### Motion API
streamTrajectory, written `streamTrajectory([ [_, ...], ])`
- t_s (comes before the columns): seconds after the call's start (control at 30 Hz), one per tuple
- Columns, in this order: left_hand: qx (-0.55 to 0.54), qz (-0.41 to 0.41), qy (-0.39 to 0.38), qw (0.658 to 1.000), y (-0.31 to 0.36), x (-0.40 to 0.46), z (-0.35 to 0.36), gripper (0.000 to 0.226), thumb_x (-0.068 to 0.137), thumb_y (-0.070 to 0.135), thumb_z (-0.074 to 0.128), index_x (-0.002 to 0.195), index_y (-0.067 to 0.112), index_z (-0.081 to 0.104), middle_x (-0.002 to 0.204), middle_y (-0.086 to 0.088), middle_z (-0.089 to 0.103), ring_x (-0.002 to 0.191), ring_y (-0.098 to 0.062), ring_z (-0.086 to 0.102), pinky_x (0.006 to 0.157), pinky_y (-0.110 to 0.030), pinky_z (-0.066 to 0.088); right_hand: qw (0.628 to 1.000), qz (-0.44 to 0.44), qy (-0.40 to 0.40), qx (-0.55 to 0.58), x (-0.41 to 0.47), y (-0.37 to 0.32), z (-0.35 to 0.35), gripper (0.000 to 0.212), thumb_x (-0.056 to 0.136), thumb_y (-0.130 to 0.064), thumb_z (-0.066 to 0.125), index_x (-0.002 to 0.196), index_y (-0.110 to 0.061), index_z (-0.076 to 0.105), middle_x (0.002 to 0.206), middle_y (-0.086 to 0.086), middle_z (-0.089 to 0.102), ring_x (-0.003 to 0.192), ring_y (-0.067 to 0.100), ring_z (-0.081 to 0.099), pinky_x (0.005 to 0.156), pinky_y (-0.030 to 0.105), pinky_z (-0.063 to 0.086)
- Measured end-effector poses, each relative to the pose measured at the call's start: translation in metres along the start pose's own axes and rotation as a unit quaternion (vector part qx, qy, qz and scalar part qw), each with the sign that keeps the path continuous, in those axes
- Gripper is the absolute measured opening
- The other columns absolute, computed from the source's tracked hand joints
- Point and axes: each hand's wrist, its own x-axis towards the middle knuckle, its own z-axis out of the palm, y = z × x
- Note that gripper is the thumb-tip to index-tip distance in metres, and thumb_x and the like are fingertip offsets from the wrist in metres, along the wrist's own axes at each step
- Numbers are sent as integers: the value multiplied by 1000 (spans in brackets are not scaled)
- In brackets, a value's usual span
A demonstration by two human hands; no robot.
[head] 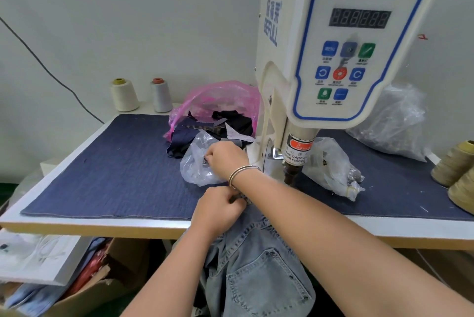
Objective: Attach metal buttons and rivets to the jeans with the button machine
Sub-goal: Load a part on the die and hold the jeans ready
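Note:
Light blue jeans (pixel 256 265) hang over the table's front edge, back pocket showing. My left hand (pixel 218 210) grips the jeans' top edge on the table, fingers curled round the fabric. My right hand (pixel 225 157), a bangle on its wrist, reaches into a clear plastic bag (pixel 195 165) of small metal parts, fingertips pinched inside it; what they hold is hidden. The white servo button machine (pixel 333 47) stands at the right, its dark punch head (pixel 289 175) just right of my right wrist.
A denim mat (pixel 115 168) covers the table. Behind the bag lie a pink bag of fabric scraps (pixel 218 109), two thread cones (pixel 142 95), and more clear bags (pixel 336 165) right of the machine. Olive thread cones (pixel 456 170) stand far right. A cardboard box (pixel 84 288) sits below left.

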Motion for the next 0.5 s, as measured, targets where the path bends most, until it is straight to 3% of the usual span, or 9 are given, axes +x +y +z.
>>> streamTrajectory([
  [0.07, 0, -2, 2, 1000, -1, -1, 1, 19, 66, 38, 45, 48, 32, 47, 44, 12, 45, 44, -14, 29, 48, -30, 21, 997, 4, -17, -72, 14, 0, 11, 24, 92, -14, 49, 109, -12, 66, 110, 11, 66, 102, 31, 62, 72, 31, 43],
  [0.2, -6, -16, 5, 1000, -4, 1, 1, 23, 56, 47, 38, 45, 28, 44, 40, 8, 40, 41, -15, 25, 47, -29, 19, 992, 9, -47, -115, 29, -1, 25, 31, 88, -15, 54, 118, -16, 63, 116, 7, 63, 111, 29, 58, 87, 35, 47],
  [0.3, 24, -34, 7, 999, -3, 2, 1, 29, 60, 40, 42, 43, 18, 34, 39, 7, 40, 39, -15, 27, 46, -29, 18, 990, -6, -36, -133, 31, 0, 28, 34, 90, -13, 49, 121, -19, 62, 117, 7, 63, 112, 29, 57, 85, 34, 43],
  [0.5, 50, -45, 4, 998, 0, 0, 1, 26, 59, 33, 42, 46, 16, 28, 44, 2, 32, 46, -16, 25, 47, -30, 20, 988, 12, 7, -153, 31, -2, 31, 35, 90, 1, 44, 123, -4, 57, 118, 15, 62, 112, 33, 57, 88, 40, 45],
])
